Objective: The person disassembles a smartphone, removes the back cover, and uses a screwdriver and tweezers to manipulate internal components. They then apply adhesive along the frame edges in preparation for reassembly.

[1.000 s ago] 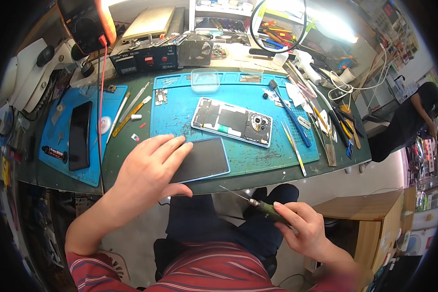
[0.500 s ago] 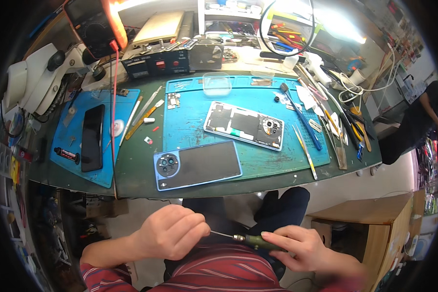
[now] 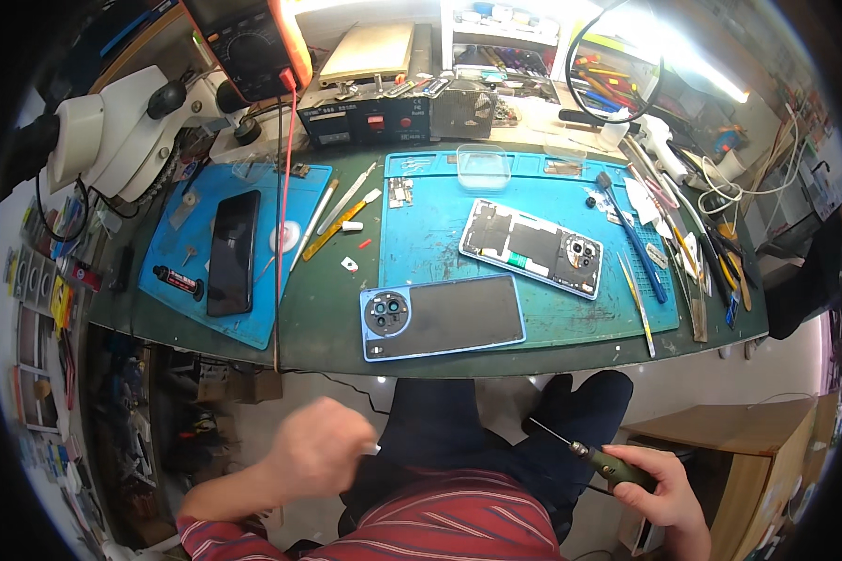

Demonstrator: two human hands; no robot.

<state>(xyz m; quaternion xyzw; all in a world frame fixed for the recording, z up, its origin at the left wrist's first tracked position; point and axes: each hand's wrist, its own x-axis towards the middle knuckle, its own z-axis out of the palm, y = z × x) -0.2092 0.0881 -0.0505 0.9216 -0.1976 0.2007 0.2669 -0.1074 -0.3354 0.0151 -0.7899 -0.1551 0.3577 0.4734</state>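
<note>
While the right hand (image 3: 664, 488) grips a metal-shafted tool (image 3: 608, 466), the left (image 3: 323, 447) curls.

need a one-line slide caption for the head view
Right hand holding a green-handled tool, left hand blurred, before a workbench bearing an opened phone and a blue-edged panel.

**Green desk (image 3: 320, 316) busy along its right side**

A large blue mat (image 3: 421, 248) covers the middle and right, a smaller mat (image 3: 248, 329) the left. On the strip between them lie a slim metal tool (image 3: 346, 201), a yellow-handled brush (image 3: 326, 241), a white cap (image 3: 352, 225), a red scrap (image 3: 366, 244) and a small red-and-white piece (image 3: 349, 265). A blue-rimmed phone panel (image 3: 458, 315) spans the large mat's near left corner. Pliers (image 3: 723, 266) and other hand tools (image 3: 699, 323) crowd the right.
</note>
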